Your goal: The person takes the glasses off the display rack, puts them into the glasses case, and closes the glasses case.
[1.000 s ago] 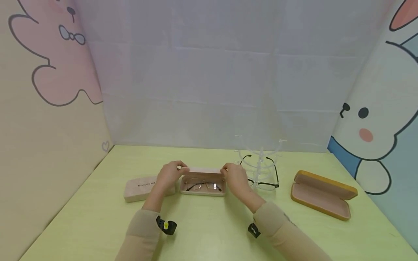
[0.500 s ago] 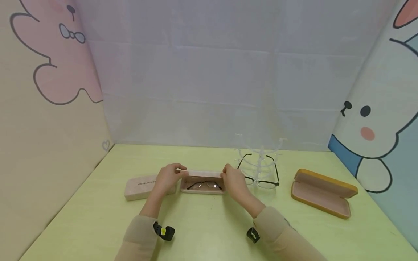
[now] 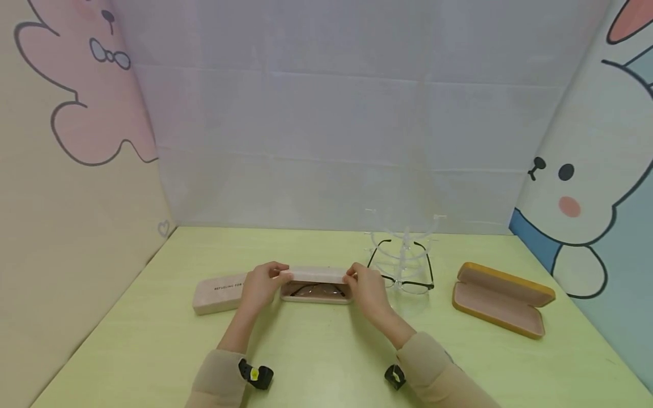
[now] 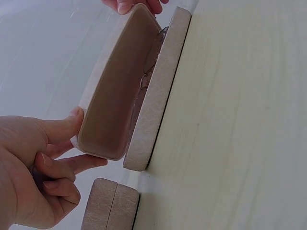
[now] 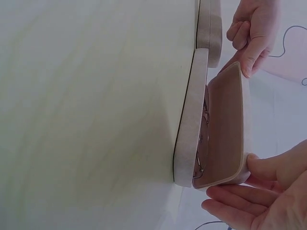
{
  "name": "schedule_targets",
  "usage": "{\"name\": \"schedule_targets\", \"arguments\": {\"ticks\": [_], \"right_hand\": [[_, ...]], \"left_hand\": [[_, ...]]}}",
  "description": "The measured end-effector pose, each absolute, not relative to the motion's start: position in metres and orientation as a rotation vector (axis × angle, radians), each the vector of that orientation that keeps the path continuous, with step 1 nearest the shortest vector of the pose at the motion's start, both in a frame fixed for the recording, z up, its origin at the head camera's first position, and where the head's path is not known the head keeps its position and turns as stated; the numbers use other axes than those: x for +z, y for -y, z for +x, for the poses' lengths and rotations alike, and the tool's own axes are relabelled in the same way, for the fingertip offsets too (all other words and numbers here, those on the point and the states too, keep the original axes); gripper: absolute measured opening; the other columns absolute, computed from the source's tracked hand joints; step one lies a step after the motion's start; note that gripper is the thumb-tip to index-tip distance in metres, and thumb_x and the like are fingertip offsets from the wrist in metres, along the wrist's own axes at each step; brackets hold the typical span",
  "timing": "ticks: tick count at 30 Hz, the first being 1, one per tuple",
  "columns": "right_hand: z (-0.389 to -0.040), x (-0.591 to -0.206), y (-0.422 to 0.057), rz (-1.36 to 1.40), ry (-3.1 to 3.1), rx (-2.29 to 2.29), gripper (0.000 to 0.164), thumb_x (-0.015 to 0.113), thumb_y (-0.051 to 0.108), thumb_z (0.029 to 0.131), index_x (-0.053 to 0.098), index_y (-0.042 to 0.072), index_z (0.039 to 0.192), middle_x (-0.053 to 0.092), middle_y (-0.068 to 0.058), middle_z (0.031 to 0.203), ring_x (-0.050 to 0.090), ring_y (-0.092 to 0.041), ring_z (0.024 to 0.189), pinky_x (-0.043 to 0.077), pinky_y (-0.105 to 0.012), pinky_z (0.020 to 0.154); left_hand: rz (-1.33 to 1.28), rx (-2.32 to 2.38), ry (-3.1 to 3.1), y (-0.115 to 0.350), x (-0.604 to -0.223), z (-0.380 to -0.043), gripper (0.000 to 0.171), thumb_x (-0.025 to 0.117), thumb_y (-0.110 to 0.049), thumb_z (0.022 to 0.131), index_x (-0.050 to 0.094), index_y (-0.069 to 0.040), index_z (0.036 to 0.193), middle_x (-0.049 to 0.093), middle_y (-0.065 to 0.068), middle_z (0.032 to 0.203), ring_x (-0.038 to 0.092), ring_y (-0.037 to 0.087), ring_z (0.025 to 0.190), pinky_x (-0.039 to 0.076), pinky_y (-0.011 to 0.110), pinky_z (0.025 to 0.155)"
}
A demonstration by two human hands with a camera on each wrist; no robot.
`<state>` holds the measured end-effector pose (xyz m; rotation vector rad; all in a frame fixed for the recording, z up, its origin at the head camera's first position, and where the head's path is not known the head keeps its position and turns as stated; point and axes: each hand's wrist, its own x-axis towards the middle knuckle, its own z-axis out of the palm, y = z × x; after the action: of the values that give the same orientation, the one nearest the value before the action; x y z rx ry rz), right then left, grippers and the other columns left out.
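Note:
A pale pink glasses case [image 3: 316, 301] lies partly open on the table, its lid [image 3: 320, 275] tilted forward over the base. Inside rests a pair of thin-rimmed glasses [image 3: 318, 289], largely shaded by the lid. My left hand [image 3: 258, 290] pinches the lid's left end between thumb and fingers. At the right end, my right hand [image 3: 368, 289] pinches the lid in the same way. Both wrist views show the thumbs on the lid's edge, with the lid [image 4: 112, 91] raised clear of the base wall [image 5: 189, 124].
Left of it lies a shut, lettered pale case [image 3: 216, 294], partly behind my left hand. A clear display stand [image 3: 403, 255] bearing black-framed glasses [image 3: 415, 288] stands to the right. An open yellow case [image 3: 502, 300] sits farther right.
The case lid has swung forward and down in both hands, covering more of the glasses. The other cases and the stand have stayed in place.

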<state>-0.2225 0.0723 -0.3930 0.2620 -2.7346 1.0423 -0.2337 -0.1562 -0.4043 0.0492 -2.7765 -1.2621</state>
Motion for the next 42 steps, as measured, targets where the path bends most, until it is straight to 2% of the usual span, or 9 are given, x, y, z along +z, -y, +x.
{"name": "schedule_targets", "arguments": {"ticks": [10,16,23,26,34,39,42], "right_hand": [[-0.222,-0.397,-0.074,0.267,2.756,1.093,0.009,0.063,0.014,0.085,0.066,0.005,0.085,0.069,-0.006,0.076,0.057,-0.009,0.058,0.041,-0.021,0.047],[-0.222,-0.399,-0.076,0.265,2.79,1.05,0.01,0.066,0.015,0.083,0.067,0.006,0.083,0.068,-0.004,0.074,0.058,-0.011,0.061,0.043,-0.022,0.051],[-0.225,-0.402,-0.078,0.305,2.797,0.952,0.012,0.068,0.015,0.08,0.069,0.004,0.084,0.069,-0.006,0.08,0.062,-0.016,0.07,0.049,-0.025,0.058],[-0.226,-0.402,-0.077,0.33,2.815,0.882,0.012,0.069,0.015,0.079,0.069,0.004,0.083,0.068,-0.005,0.078,0.062,-0.017,0.071,0.049,-0.026,0.059],[-0.234,-0.405,-0.07,0.312,2.854,0.874,0.012,0.071,0.012,0.077,0.07,0.001,0.083,0.067,-0.006,0.076,0.06,-0.015,0.067,0.048,-0.026,0.059],[-0.238,-0.407,-0.067,0.305,2.872,0.905,0.015,0.071,0.01,0.076,0.07,0.0,0.087,0.069,-0.009,0.082,0.062,-0.017,0.071,0.05,-0.027,0.061],[-0.237,-0.406,-0.066,0.31,2.881,0.929,0.017,0.071,0.01,0.077,0.07,-0.001,0.09,0.069,-0.012,0.087,0.062,-0.018,0.071,0.05,-0.027,0.06]], "left_hand": [[0.077,-1.235,2.775,0.157,-0.41,-0.23,0.031,0.07,-0.029,0.079,0.068,-0.012,0.104,0.067,0.014,0.105,0.059,0.033,0.103,0.045,0.049,0.085],[0.073,-1.198,2.784,0.157,-0.412,-0.227,0.028,0.073,-0.028,0.076,0.07,-0.012,0.099,0.068,0.01,0.103,0.061,0.03,0.099,0.048,0.044,0.081],[0.07,-1.131,2.818,0.154,-0.413,-0.224,0.028,0.074,-0.027,0.075,0.07,-0.012,0.098,0.068,0.01,0.103,0.062,0.029,0.097,0.051,0.038,0.069],[0.087,-1.092,2.845,0.154,-0.413,-0.225,0.028,0.074,-0.027,0.075,0.07,-0.013,0.098,0.068,0.011,0.103,0.062,0.029,0.096,0.051,0.039,0.07],[0.164,-0.984,2.888,0.15,-0.413,-0.225,0.029,0.077,-0.024,0.071,0.069,-0.011,0.096,0.068,0.009,0.096,0.06,0.02,0.078,0.044,0.029,0.056],[0.175,-0.938,2.886,0.146,-0.414,-0.226,0.028,0.075,-0.021,0.073,0.068,-0.008,0.097,0.067,0.012,0.102,0.06,0.019,0.075,0.042,0.026,0.052],[0.169,-0.955,2.876,0.143,-0.412,-0.227,0.026,0.072,-0.019,0.076,0.069,-0.006,0.098,0.066,0.014,0.105,0.054,0.014,0.062,0.037,0.023,0.047]]}}
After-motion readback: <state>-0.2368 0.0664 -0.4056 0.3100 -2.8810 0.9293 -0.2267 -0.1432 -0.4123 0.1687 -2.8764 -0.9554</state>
